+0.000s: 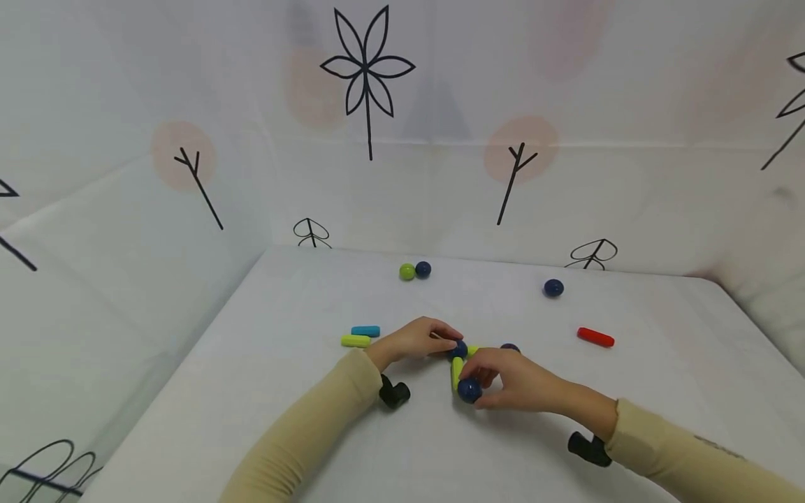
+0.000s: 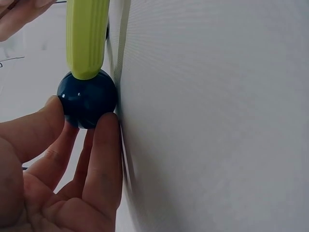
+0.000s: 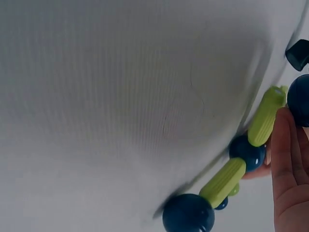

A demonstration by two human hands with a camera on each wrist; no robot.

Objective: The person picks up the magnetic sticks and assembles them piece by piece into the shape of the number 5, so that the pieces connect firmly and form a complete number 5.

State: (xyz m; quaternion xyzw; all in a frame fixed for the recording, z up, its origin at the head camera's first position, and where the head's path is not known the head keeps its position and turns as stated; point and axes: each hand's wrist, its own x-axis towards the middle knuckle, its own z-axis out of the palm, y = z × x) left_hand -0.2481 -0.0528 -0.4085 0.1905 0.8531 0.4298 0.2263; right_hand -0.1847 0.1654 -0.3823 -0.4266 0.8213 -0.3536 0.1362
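My left hand [image 1: 416, 339] pinches a dark blue ball [image 2: 87, 101] between thumb and fingers. A yellow-green ribbed rod [image 2: 87, 38] meets that ball. In the right wrist view a second yellow-green rod [image 3: 223, 182] runs from the same ball to another blue ball [image 3: 188, 213], which rests on the table. My right hand [image 1: 518, 381] holds a further blue ball [image 1: 469, 390] in its fingertips, close by the free end of the first rod [image 3: 266, 117]. Whether this ball touches the rod's end, I cannot tell.
On the white table [image 1: 302, 279], a blue rod [image 1: 365, 331] and a yellow-green rod [image 1: 356, 341] lie left of the hands. At the back are a green ball [image 1: 407, 272] and a blue ball [image 1: 423, 270]. Another blue ball [image 1: 553, 288] and a red rod [image 1: 595, 337] lie right.
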